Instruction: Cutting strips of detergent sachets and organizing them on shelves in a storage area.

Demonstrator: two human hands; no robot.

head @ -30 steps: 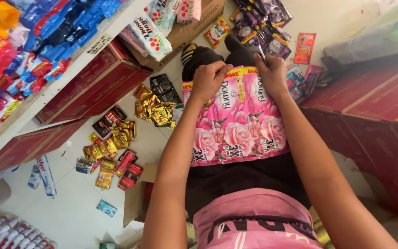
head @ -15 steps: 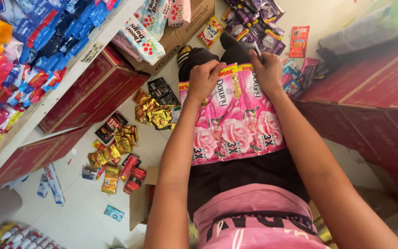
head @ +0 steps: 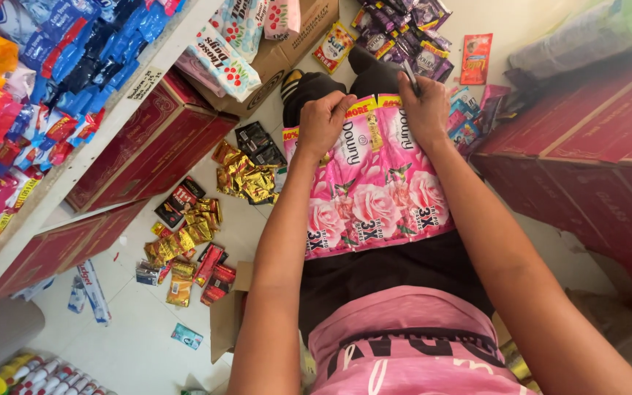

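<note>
Pink sachet strip held across the lap

Left hand (head: 323,121) and right hand (head: 424,110) clench fingers on the rose-printed pink sachet strip (head: 374,186), mid-frame; gold packets (head: 246,179) lie lower left.

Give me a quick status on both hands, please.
Left hand and right hand grip top edge of pink sachet strip across lap. Right also holds pen. Nothing obstructing.

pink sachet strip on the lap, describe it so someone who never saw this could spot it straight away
Look at the seated person's dark-trousered lap in the middle of the head view. Spread across it lies the pink sachet strip, a joined sheet of packets printed with roses, gripped at its far edge by the left hand and right hand. Unlike the loose gold sachets on the floor, it is large, pink and held.
</note>
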